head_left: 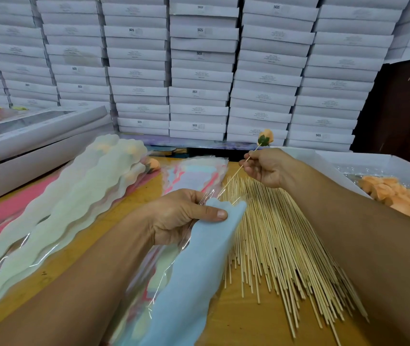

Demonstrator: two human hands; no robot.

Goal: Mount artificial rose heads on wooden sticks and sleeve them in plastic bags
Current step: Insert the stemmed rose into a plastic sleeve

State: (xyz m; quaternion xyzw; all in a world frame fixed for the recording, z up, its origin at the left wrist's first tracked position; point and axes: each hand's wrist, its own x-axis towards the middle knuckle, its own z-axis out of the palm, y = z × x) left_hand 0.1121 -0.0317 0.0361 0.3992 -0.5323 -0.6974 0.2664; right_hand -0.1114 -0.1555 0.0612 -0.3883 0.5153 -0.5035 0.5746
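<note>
A pale blue plastic bag (199, 265) lies nearest, its long axis running from the bottom edge up and slightly right to its wavy mouth. The left hand (181, 217) grips it just below that mouth, thumb pressed flat across the blue face and fingers curled behind the clear film. Up and to the right, the right hand (265, 167) pinches a thin wooden stick (236, 174) near its upper end. The stick slants from lower left to upper right: its bare lower tip reaches the bag's mouth, and its top carries a peach rose head (265, 138) pointing up and away, just beyond the fingers. A heap of loose sticks (281, 250) fans across the wooden table (244, 325) beneath, right of the bag. A tray of peach rose heads (398, 193) sits at the far right, and sleeved roses (69, 196) lie left.
</note>
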